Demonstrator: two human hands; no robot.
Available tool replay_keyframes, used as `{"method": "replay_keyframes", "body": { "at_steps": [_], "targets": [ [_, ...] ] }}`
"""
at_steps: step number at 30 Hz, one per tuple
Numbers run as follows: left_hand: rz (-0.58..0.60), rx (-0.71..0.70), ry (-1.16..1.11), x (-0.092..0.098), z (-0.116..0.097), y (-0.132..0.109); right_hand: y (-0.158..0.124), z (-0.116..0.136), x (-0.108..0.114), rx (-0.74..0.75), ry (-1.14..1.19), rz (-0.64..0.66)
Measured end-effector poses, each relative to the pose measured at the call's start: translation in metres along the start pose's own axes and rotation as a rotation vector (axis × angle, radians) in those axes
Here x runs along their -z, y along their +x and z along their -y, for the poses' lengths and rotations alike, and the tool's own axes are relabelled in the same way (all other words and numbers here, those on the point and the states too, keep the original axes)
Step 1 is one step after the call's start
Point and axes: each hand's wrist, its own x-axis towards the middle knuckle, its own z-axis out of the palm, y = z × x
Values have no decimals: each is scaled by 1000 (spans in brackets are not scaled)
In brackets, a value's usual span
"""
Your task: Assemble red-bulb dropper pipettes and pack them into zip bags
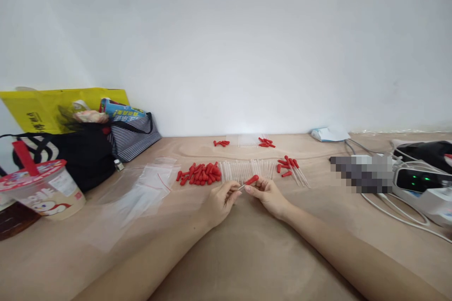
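Observation:
Between my fingertips is a glass dropper tube with a red rubber bulb at its right end. My left hand pinches the tube. My right hand is closed on the bulb. Whether the bulb is fully seated on the tube is too small to tell. Just beyond my hands lies a row of clear glass tubes. A heap of loose red bulbs sits left of that row. To its right are a few droppers with red bulbs and several loose bulbs.
Clear plastic bags lie at left, near a small bottle. A lidded drink cup, a black bag and a striped bag stand farther left. Cables and a power strip occupy the right.

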Motion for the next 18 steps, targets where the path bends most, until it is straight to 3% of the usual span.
{"method": "replay_keyframes", "body": {
  "at_steps": [4,8,10,14,18],
  "targets": [
    [5,-19,0,2,-3,0,3,4,-5,-4,23,-53],
    [53,-3,117,7,-4,0,21,20,27,23,-50,-211],
    [71,9,163,9,-4,0,29,31,55,24,-264,-317],
    [103,14,194,9,-3,1,32,47,109,-45,-908,-548],
    [116,20,209,8,-3,1,27,45,133,-111,-1265,-637]
  ]
}}
